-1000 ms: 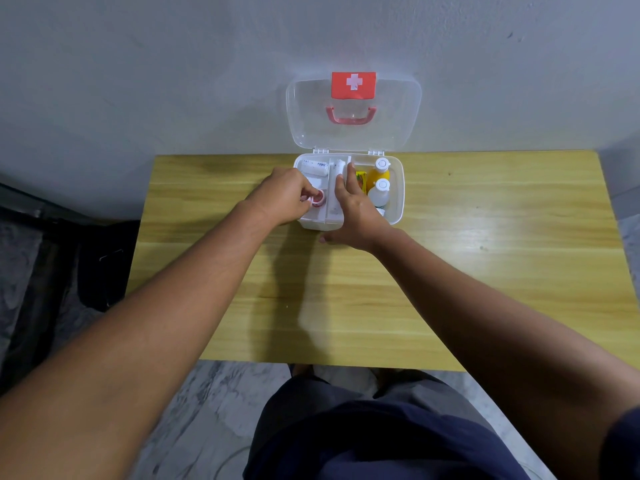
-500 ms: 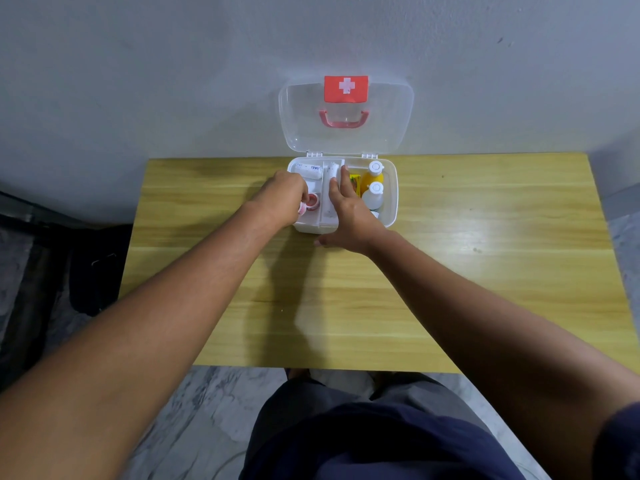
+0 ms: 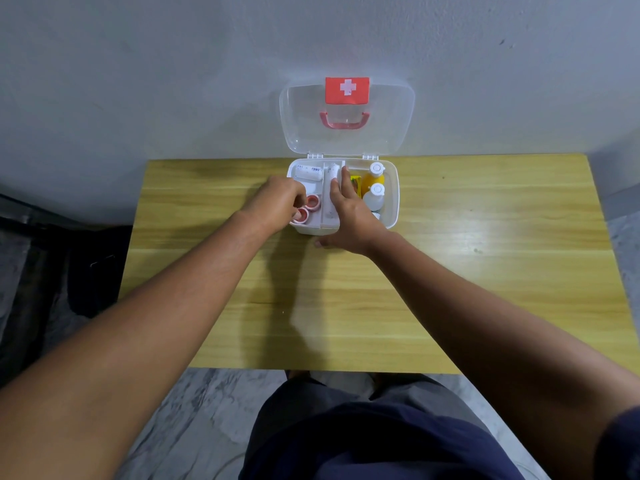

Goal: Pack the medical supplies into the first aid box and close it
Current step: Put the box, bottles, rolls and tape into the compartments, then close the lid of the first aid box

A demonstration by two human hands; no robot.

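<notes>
The white first aid box (image 3: 392, 206) stands at the table's far edge, and its clear lid (image 3: 388, 126) with a red cross leans open against the wall. My left hand (image 3: 275, 204) is curled at the left compartment, fingertips on the nearer of two red-and-white tape rolls (image 3: 302, 215); the second roll (image 3: 313, 201) lies just behind it. A white bandage pack (image 3: 309, 173) sits at the back. My right hand (image 3: 351, 216) lies over the box's front rim and middle divider, with its thumb down at the front wall. A yellow bottle (image 3: 374, 173) and a white bottle (image 3: 375, 195) stand on the right.
The box sits on a yellow wooden table (image 3: 485, 271) pushed against a grey wall. A dark object (image 3: 86, 271) lies on the floor to the left. My lap in dark clothing (image 3: 363, 438) is below the table's near edge.
My left hand has lowered the tape roll into the left compartment, beside the other roll. My right hand has stayed on the box.
</notes>
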